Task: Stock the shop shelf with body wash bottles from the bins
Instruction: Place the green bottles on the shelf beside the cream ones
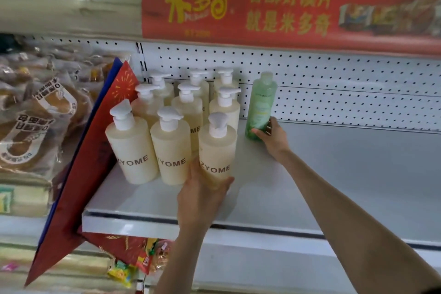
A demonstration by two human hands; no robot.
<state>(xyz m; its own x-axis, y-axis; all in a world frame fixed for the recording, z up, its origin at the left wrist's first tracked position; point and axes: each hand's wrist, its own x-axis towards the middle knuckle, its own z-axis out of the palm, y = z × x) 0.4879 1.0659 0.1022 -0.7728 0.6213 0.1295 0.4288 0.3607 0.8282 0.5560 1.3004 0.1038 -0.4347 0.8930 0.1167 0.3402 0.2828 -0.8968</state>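
The long red paper banner [286,5] above the shelf reads "米多奇" in yellow, with "香酥好馍片" and "就是米多奇" in pale characters beside it. Brown capitals "YOME", after a half-seen first letter, stand on the left cream plastic pump bottle [133,153], the middle cream pump bottle [172,157] and the right cream pump bottle [216,150]. Print on the green translucent bottle [261,105] and the clear bread bags [35,114] is too blurred to read.

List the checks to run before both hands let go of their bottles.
1. Left hand grips the front-right pump bottle: ok.
2. Right hand grips the green bottle low down: ok.
3. Green bottle upright: ok.
4. Both bases flat on the shelf: cannot tell, fingers cover them.
5. Front-right pump bottle's label faces front: ok.
6. Free shelf to the right of the green bottle: ok.
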